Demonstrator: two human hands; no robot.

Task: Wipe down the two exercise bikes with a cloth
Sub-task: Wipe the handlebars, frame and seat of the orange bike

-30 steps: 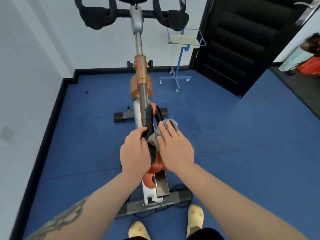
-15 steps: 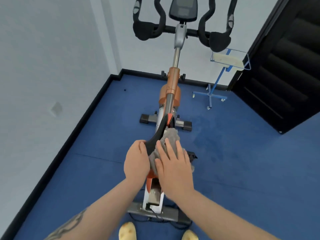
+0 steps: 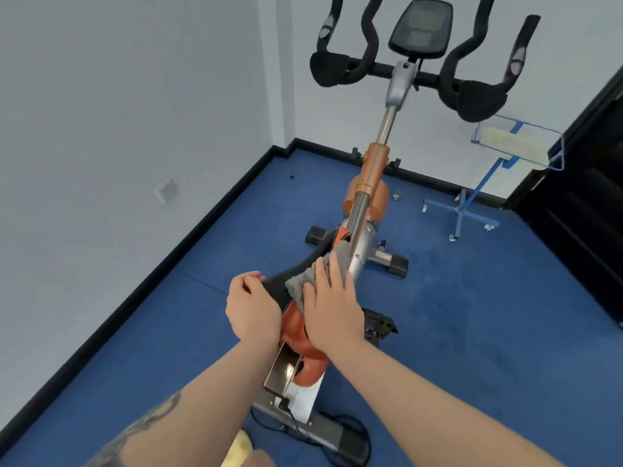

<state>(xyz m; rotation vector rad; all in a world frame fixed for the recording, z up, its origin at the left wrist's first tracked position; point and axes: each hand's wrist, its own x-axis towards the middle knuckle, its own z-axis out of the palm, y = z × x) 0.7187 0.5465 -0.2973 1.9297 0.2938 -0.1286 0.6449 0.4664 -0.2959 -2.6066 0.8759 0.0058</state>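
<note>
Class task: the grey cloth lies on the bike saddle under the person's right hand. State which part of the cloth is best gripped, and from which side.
Probably the loose bunched edge of the grey cloth, pinched from above on the left side. The right hand lies flat over the rest, pressing it against the saddle; only that edge stands clear.

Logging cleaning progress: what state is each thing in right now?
Grey cloth: pressed flat on the saddle under the right hand.
Black bike saddle: gripped at its edge by the left hand.
Bike console screen: dark.
Black door: open.
</note>
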